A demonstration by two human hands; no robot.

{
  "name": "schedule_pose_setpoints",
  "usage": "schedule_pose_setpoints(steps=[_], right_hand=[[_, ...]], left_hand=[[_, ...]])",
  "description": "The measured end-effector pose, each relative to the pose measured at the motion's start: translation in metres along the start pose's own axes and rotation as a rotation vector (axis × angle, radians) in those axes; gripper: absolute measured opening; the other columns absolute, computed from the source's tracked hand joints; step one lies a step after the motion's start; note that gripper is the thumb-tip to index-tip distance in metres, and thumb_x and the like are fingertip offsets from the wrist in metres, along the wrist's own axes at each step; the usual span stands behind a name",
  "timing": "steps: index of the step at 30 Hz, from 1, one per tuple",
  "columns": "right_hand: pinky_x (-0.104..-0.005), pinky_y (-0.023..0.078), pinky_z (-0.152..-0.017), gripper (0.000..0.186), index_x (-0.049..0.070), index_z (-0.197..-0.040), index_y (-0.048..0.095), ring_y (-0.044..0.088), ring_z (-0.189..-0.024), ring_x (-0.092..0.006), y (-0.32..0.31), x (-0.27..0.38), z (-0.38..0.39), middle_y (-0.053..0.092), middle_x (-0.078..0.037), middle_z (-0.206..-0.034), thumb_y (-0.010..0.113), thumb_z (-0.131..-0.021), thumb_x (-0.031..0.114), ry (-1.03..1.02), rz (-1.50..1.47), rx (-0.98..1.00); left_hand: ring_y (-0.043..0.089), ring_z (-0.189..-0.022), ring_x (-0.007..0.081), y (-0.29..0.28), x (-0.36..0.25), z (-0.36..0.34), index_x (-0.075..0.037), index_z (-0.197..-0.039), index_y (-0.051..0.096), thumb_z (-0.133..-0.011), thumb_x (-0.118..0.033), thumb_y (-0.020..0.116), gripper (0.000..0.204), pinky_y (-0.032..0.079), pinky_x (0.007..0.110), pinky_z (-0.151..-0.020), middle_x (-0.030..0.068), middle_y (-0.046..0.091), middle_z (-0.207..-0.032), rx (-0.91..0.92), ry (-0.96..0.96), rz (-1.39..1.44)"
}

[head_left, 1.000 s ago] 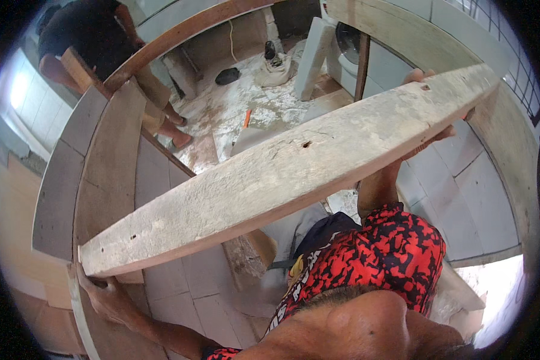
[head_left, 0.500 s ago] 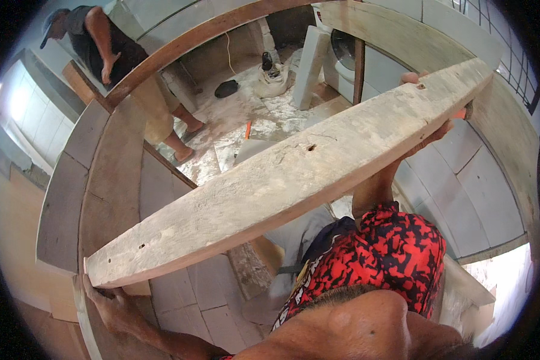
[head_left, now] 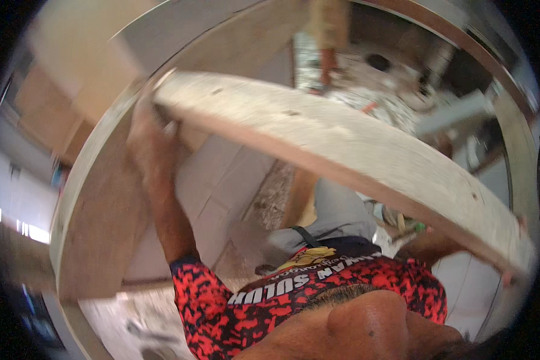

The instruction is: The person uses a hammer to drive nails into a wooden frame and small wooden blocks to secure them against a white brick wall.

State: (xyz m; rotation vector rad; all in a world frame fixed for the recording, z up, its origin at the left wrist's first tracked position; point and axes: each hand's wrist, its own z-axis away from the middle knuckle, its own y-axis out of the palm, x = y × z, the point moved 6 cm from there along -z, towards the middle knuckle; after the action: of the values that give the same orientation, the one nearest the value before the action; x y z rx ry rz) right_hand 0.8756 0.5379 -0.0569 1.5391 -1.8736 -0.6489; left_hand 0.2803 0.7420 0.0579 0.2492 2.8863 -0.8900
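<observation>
A long, pale, dusty wooden plank slants across the view in front of my chest, from upper left to lower right. It has several small holes in its broad face. My left hand grips its left end, fingers wrapped around the edge. At the right end my right hand clasps the plank from beneath. Only some of its fingertips show at the edges, as the plank covers the rest. Motion blurs the picture.
A curved-looking wooden frame with tiled panels surrounds me, its pale rim board at left. Beyond the plank lies a floor strewn with white debris. A person's legs stand at the far side. Cardboard-coloured boxes sit upper left.
The view has swung to the left. The plank's left end has gone from low to high in the picture, its right end from high to low. Both hands keep hold of it.
</observation>
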Motion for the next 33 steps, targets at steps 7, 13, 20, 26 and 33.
schedule_pose_setpoints(steps=[7, 13, 20, 26, 33], right_hand=[[-0.03, 0.05, -0.067, 0.05, 0.007, -0.119, 0.044, 0.051, -0.081, -0.0194, -0.068, -0.108, 0.053, 0.05, -0.012, -0.093, 0.052, -0.084, 0.04, 0.297, 0.327, -0.053], [-0.0275, 0.049, -0.063, 0.045, 0.005, -0.115, 0.048, 0.051, -0.074, -0.0175, -0.075, -0.219, 0.198, 0.051, -0.011, -0.086, 0.057, -0.083, 0.036, 0.78, 0.552, 0.225], [-0.0232, 0.041, -0.049, 0.029, 0.002, -0.098, 0.054, 0.045, -0.052, -0.0088, 0.09, -0.25, 0.358, 0.045, 0.0, -0.065, 0.057, -0.087, 0.029, 1.018, 0.529, 0.857], [-0.0205, 0.033, -0.046, 0.037, 0.006, -0.094, 0.048, 0.038, -0.052, -0.0045, 0.151, -0.262, 0.416, 0.04, 0.004, -0.064, 0.049, -0.09, 0.042, 0.976, 0.405, 1.159], [-0.0228, 0.033, -0.04, 0.048, 0.005, -0.096, 0.046, 0.039, -0.044, -0.0082, 0.232, -0.222, 0.4, 0.04, 0.002, -0.059, 0.042, -0.089, 0.053, 1.511, 0.166, 1.067]], left_hand=[[0.066, -0.071, 0.0231, -0.02, -0.022, -0.018, -0.009, -0.119, 0.052, -0.068, -0.023, 0.072, 0.056, 0.055, 0.034, -0.055, 0.0097, 0.057, -0.11, -0.1, 0.253, -0.222], [0.064, -0.084, 0.0297, 0.003, -0.01, -0.045, -0.007, -0.116, 0.05, -0.075, -0.027, 0.066, 0.047, 0.055, 0.039, -0.067, 0.0121, 0.055, -0.114, 0.275, 0.172, -0.422], [0.066, -0.073, 0.0285, 0.018, 0.005, -0.062, -0.002, -0.104, 0.053, -0.078, -0.033, 0.062, 0.041, 0.055, 0.037, -0.056, 0.0114, 0.059, -0.1, 0.297, 0.325, -0.55], [0.066, -0.064, 0.0255, 0.026, 0.003, -0.076, 0.001, -0.093, 0.055, -0.08, -0.036, 0.059, 0.04, 0.054, 0.035, -0.047, 0.0113, 0.061, -0.094, 0.202, 0.477, -0.536], [0.065, -0.058, 0.0253, 0.023, -0.002, -0.087, -0.002, -0.096, 0.056, -0.078, -0.037, 0.062, 0.04, 0.053, 0.033, -0.043, 0.012, 0.061, -0.094, 0.09, 0.507, -0.492]])
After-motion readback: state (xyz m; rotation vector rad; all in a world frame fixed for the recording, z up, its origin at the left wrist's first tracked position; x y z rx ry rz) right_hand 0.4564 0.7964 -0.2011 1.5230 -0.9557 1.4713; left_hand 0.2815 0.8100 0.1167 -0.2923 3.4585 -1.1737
